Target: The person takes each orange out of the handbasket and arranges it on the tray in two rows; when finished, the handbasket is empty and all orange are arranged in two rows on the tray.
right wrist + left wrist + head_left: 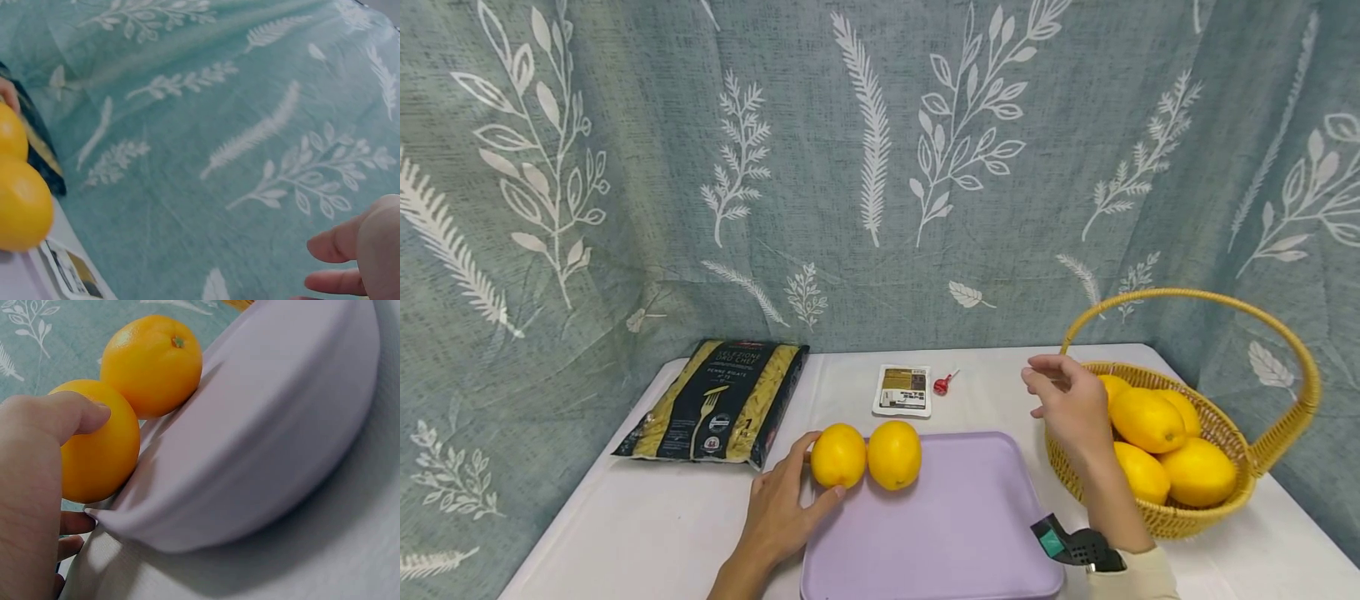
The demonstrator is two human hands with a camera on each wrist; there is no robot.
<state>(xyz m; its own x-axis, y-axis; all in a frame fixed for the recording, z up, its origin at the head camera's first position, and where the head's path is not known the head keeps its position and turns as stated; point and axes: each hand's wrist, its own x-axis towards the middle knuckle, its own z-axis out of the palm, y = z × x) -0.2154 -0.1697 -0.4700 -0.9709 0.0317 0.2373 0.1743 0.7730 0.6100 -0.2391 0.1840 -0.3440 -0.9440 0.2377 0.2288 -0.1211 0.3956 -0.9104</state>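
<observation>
Two oranges stand side by side at the far left corner of a lilac tray [947, 533]. My left hand [782, 508] holds the left orange [838, 456], the thumb [90, 415] pressed on its skin and the other fingers on its far side. Right beside it, the other orange [894, 455] shows its green stem end in the left wrist view. My right hand [1071, 408] hangs in the air at the left side of a wicker basket [1187, 521], its fingers loosely bent and holding nothing. Several lemons [1150, 419] fill the basket.
A black bag of penne pasta [715, 404] lies at the back left of the white table. Behind the tray are a flat white pack with a brown label [903, 391] and a red lollipop [942, 385]. The basket's tall handle [1195, 294] arches up on the right. A patterned curtain [850, 167] hangs behind.
</observation>
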